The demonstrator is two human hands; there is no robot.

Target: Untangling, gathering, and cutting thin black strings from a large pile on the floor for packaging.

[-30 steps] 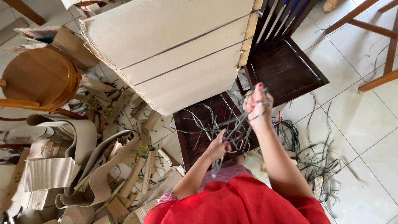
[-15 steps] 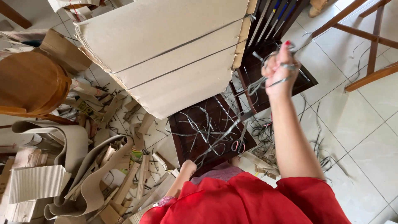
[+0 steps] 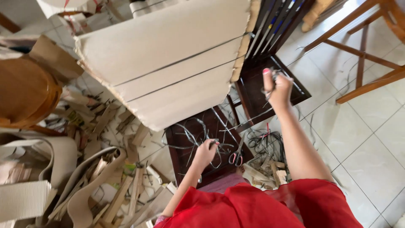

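Note:
My right hand [image 3: 277, 88] is raised above a dark wooden chair [image 3: 291, 90], closed on a bunch of thin grey strips that trail down toward the stool. My left hand [image 3: 206, 153] rests low on a dark wooden stool [image 3: 181, 139], its fingers pinching more of the thin grey strips [image 3: 198, 131] that lie scattered across the seat. A pair of scissors with red handles [image 3: 236, 157] lies on the stool just right of my left hand. My red sleeves fill the bottom of the view.
A large beige cardboard panel [image 3: 168, 59] leans over the stool at the top. Cardboard scraps and curled strips [image 3: 84, 181] cover the floor at left. A round wooden stool [image 3: 25, 93] stands far left. A tangle of grey strips [image 3: 265, 143] lies on the tiles; wooden chair legs [image 3: 363, 59] stand right.
My right hand rose from just above the stool and drew the strips up and away over the dark chair. My left hand stayed low on the stool seat.

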